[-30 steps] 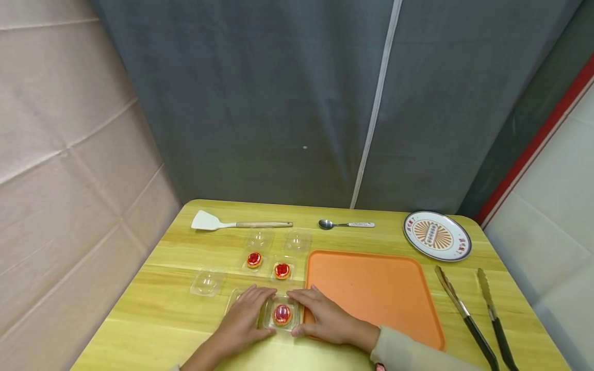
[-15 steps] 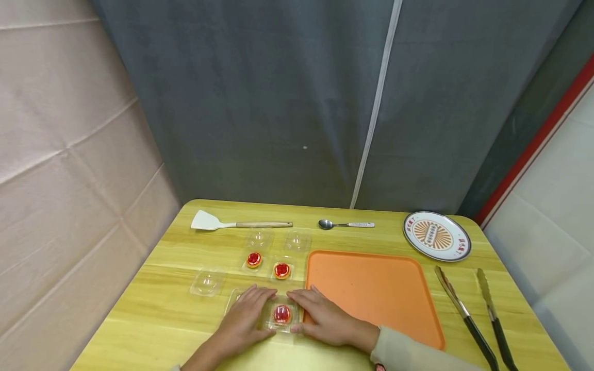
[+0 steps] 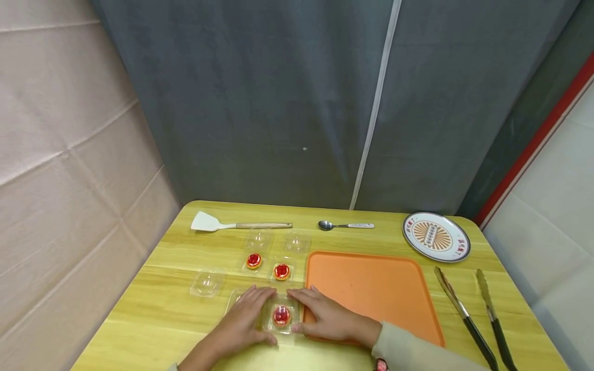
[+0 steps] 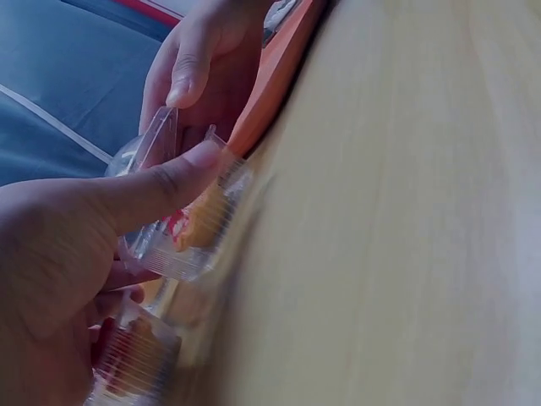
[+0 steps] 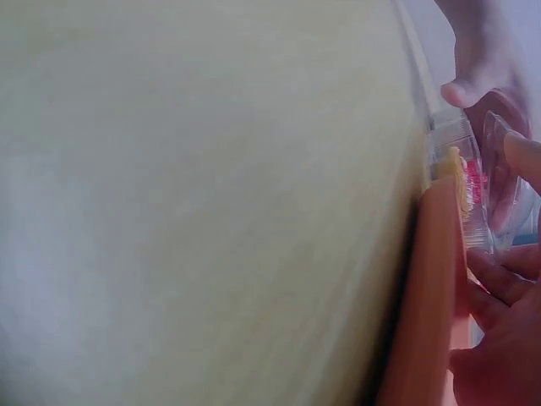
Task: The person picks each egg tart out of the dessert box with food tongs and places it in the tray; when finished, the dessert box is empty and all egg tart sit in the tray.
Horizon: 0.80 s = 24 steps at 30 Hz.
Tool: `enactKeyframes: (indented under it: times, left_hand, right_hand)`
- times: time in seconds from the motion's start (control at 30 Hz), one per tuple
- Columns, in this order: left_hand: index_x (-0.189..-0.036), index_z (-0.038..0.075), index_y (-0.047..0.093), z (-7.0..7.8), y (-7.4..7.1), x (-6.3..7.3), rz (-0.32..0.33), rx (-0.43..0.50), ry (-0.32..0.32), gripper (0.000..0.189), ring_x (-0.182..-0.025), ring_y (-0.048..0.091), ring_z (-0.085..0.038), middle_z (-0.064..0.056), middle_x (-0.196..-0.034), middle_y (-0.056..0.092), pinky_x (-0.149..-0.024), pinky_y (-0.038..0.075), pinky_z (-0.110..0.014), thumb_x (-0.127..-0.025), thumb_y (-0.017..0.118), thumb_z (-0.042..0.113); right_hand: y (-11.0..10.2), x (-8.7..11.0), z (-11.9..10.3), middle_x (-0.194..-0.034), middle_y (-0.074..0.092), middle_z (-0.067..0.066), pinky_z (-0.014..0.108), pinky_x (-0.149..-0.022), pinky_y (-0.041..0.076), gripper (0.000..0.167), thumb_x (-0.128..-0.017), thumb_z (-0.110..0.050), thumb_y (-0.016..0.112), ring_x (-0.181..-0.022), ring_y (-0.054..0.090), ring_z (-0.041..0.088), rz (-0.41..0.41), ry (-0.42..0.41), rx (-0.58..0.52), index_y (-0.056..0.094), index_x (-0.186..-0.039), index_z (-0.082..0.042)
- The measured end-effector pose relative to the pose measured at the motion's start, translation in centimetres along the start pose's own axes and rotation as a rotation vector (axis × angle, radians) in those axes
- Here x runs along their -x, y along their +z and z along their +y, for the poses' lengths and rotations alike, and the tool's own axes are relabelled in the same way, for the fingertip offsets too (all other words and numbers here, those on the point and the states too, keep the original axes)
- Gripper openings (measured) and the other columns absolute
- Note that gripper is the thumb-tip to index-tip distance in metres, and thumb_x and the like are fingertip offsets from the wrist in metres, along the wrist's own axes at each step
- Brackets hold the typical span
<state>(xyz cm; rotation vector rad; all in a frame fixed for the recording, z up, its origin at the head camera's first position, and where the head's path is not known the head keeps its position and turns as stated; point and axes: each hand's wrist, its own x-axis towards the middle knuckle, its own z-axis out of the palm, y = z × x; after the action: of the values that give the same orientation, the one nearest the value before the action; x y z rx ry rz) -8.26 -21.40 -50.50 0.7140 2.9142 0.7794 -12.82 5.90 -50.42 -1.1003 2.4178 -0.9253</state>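
Note:
A small tart with a red top (image 3: 281, 316) sits in a clear plastic box base (image 5: 454, 129) near the table's front. Just above it tilts a clear domed lid (image 4: 159, 135), partly apart from the base. My right hand (image 3: 331, 320) pinches the lid's edge, thumb on its near corner. At the other side my left hand (image 3: 241, 322) spreads its fingers round the box, its thumb (image 5: 461, 91) extended and off the near corner. Another boxed tart (image 4: 135, 359) lies behind my left hand, mostly hidden in the head view.
An orange tray (image 3: 371, 293) lies right of the box. Farther back are two boxed tarts (image 3: 253, 260), a spatula (image 3: 241, 225), a spoon (image 3: 345, 225) and a plate (image 3: 436, 237). Tongs (image 3: 468, 319) lie at right; a clear lid (image 3: 206, 283) lies at left.
The lid has shifted slightly over the tart. My left thumb has moved a little away from the box's near corner; the right hand has barely moved.

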Motion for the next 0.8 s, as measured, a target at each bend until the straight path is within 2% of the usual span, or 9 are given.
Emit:
enactKeyframes:
  times: [0.2,0.33,0.4,0.5,0.57,0.7,0.8]
  left_hand:
    - [-0.151,0.009,0.048,0.6,-0.9,-0.4,-0.003,-0.034,0.031,0.104,-0.148,0.039,-0.034,-0.013,-0.157,0.047,-0.124,0.019,-0.059,-0.071,0.081,0.065]
    - [-0.151,0.006,0.048,1.6,-2.3,-1.1,0.033,-0.038,0.057,0.103,-0.147,0.041,-0.035,-0.014,-0.154,0.051,-0.125,0.017,-0.062,-0.072,0.083,0.061]
    - [-0.152,0.007,0.046,2.2,-3.1,-1.4,0.048,-0.022,0.050,0.103,-0.147,0.042,-0.035,-0.014,-0.154,0.051,-0.124,0.019,-0.062,-0.072,0.084,0.059]
    - [-0.159,0.011,0.038,3.1,-4.3,-1.9,0.080,-0.005,0.042,0.108,-0.147,0.041,-0.035,-0.010,-0.158,0.047,-0.123,0.026,-0.061,-0.073,0.086,0.054]
    - [-0.162,0.015,0.031,3.5,-4.9,-2.2,0.116,-0.028,0.078,0.112,-0.147,0.042,-0.034,-0.008,-0.161,0.043,-0.121,0.032,-0.059,-0.072,0.088,0.050]
    - [-0.166,0.018,0.021,4.0,-5.7,-3.1,0.181,-0.165,0.232,0.119,-0.146,0.044,-0.030,-0.008,-0.162,0.042,-0.119,0.039,-0.052,-0.073,0.092,0.040]
    - [-0.166,0.015,0.021,4.1,-5.5,-3.7,0.190,-0.237,0.322,0.114,-0.142,0.050,-0.028,-0.010,-0.159,0.046,-0.115,0.045,-0.048,-0.077,0.091,0.031]
  right_hand:
    - [-1.1,0.0,-0.7,-0.166,0.035,0.005,0.065,-0.122,0.023,0.076,-0.101,-0.054,0.059,-0.153,0.030,0.036,-0.005,-0.025,0.024,0.032,-0.163,-0.017]
    - [-2.4,-0.1,-1.6,-0.161,0.043,0.003,0.063,-0.118,0.034,0.070,-0.104,-0.049,0.056,-0.148,0.040,0.032,0.011,-0.052,0.010,0.030,-0.163,-0.020]
    - [-3.2,-0.1,-2.1,-0.155,0.049,0.003,0.062,-0.114,0.040,0.066,-0.106,-0.047,0.054,-0.144,0.044,0.031,0.018,-0.057,-0.064,0.032,-0.162,-0.021]
    - [-4.3,-0.2,-2.5,-0.149,0.055,0.003,0.059,-0.114,0.041,0.059,-0.109,-0.044,0.048,-0.141,0.047,0.028,-0.001,-0.029,-0.284,0.034,-0.161,-0.022]
    - [-4.9,-0.3,-2.4,-0.150,0.055,0.010,0.058,-0.118,0.036,0.056,-0.111,-0.040,0.042,-0.142,0.047,0.031,-0.032,-0.004,-0.506,0.036,-0.160,-0.015]
    - [-5.6,-0.4,-1.9,-0.148,0.052,0.026,0.056,-0.123,0.029,0.064,-0.112,-0.042,0.036,-0.140,0.050,0.037,-0.122,0.062,-0.965,0.034,-0.157,0.003]
    - [-5.7,-0.4,-1.3,-0.140,0.057,0.030,0.053,-0.121,0.035,0.067,-0.112,-0.043,0.036,-0.133,0.056,0.037,-0.180,0.116,-1.196,0.033,-0.154,0.009]
